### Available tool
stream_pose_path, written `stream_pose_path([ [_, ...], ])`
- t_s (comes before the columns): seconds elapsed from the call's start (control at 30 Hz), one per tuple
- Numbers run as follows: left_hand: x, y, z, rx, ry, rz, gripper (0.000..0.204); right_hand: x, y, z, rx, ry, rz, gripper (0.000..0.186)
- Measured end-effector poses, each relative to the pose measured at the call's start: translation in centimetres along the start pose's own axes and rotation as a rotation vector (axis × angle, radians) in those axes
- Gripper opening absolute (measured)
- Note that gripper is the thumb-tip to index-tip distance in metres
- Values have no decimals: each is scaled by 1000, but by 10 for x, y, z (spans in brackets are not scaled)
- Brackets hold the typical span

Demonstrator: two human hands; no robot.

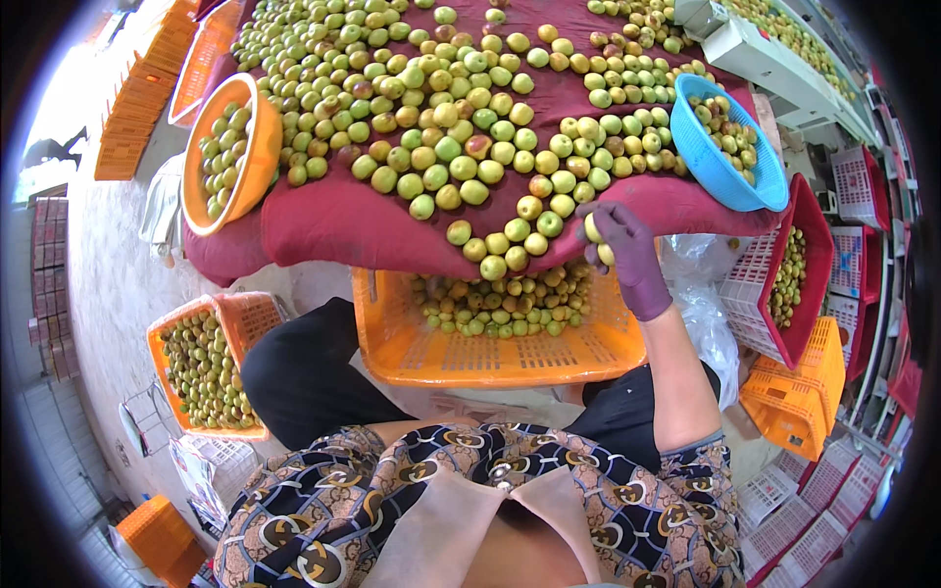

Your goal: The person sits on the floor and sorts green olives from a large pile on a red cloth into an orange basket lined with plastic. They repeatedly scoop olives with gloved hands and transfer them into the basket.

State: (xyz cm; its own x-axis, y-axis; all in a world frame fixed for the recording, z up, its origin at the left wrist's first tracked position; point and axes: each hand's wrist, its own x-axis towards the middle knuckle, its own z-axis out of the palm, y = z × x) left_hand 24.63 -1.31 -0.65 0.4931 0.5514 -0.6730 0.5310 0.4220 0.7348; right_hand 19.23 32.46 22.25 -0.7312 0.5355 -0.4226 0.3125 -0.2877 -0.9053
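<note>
Curled around two yellow-green jujubes (594,230), the gloved fingers of the right hand (629,249) clasp them from the right at the near edge of the maroon cloth (343,223), presumably so neither slips; the left hand is out of view. Both fruits look nearly round, so no long axis or pointing end can be told. An orange crate (480,367) sits between the knees (294,363), probably for easy reach.
</note>
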Motion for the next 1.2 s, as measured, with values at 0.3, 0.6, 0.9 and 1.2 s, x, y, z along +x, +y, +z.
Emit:
stream_pose_path([
  [0.3,18,-4,-32,29,-32,21,43,33,-1,-23,-246,-381,-44,30],
  [0.6,27,11,-74,2,-46,93,44,-37,37,34,186,-112,-231,36],
  [0.9,6,52,-83,-24,-9,152,46,-161,40,54,262,-105,-323,37],
  [1.2,-4,64,-89,-118,43,122,48,-195,10,-56,580,86,-506,36],
])
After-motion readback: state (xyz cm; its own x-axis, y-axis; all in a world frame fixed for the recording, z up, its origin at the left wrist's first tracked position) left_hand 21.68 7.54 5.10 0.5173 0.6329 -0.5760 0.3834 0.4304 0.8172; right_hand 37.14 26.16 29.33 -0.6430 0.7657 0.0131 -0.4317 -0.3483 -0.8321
